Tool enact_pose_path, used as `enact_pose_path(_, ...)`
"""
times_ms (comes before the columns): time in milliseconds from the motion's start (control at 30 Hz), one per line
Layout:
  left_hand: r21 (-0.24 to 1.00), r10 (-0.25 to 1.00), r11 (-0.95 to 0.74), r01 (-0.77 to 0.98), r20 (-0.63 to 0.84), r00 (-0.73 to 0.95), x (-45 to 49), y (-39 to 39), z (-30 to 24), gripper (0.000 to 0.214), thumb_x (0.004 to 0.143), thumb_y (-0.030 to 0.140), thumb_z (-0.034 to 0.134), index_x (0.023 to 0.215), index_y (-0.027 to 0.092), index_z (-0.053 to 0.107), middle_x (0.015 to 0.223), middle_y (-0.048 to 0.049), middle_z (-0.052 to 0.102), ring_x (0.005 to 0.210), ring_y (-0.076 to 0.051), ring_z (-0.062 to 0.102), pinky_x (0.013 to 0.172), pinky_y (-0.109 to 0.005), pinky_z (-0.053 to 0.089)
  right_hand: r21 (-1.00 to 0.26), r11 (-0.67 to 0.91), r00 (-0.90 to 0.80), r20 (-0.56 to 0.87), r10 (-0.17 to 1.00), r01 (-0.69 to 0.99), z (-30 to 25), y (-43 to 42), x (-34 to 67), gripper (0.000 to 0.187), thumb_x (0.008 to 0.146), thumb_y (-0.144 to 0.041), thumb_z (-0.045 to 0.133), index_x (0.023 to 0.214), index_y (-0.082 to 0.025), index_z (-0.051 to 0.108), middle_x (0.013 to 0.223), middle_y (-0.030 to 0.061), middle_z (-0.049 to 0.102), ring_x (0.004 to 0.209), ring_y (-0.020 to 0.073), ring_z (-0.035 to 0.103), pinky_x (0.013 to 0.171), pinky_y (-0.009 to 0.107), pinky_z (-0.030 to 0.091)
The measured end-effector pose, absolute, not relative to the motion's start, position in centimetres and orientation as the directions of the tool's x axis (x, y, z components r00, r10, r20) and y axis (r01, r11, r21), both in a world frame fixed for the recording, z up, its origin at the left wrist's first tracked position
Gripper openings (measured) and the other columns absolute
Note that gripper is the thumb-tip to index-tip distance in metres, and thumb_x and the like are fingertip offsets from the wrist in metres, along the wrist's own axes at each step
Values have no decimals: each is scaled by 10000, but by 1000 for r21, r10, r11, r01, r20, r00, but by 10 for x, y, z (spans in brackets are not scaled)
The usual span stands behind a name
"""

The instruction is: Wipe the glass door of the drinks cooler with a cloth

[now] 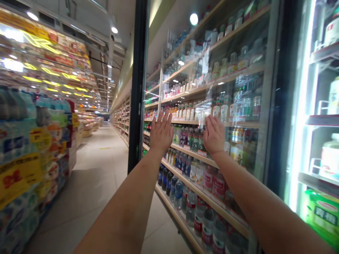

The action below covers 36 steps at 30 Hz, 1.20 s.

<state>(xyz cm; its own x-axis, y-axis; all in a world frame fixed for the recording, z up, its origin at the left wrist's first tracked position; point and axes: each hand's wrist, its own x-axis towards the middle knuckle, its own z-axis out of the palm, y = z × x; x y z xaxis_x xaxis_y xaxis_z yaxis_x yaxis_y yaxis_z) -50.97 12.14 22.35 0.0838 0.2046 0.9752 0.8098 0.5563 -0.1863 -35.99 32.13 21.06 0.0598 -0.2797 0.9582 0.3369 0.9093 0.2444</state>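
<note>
Glass door [188, 98]: stood swung outward, its dark frame edge [137, 91] to the left of both hands. Left grip [161, 133]: released, fingers spread and pointing up, palm toward the pane, nearer the frame edge. Right grip [214, 135]: released, fingers closer together, also palm toward the pane, farther from that edge. The door lay directly ahead of both palms, seemingly in contact; exact contact was not clear. Bottled drinks [178, 190] on shelves showed through the glass; lit cooler shelves [321, 120] stood at right.
</note>
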Motion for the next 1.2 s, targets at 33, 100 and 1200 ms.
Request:
enact_pose_path(33,-187,210,556,810,974,82,-509,120,221,585,1036,295,393,1590,116,341,1669,-114,298,1581,-278,173,1296,-516,135,147,931,147,968,-206,333,211,322,-361,528,1006,-198,362,1515,-126,482,1481,154,566,1463,289,424,1189,530,376)
enact_pose_path(100,-200,228,556,807,970,83,-509,116,211,593,1033,298,403,1594,119,336,1672,-111,287,1583,-281,160,1296,-514,136,101,940,179,970,-166,326,210,323,-362,539,1008,-201,354,1531,-130,464,1487,162,558,1475,296,406,1189,545,374)
enact_pose_path(1200,-315,393,585,747,916,78,-519,96,152,550,1029,303,449,1567,196,416,1632,-22,359,1570,-380,4,1259,-679,131,636,746,-316,761,-566,197,164,299,-361,553,956,-162,469,1508,-156,499,1538,94,520,1493,270,396,1198,457,394)
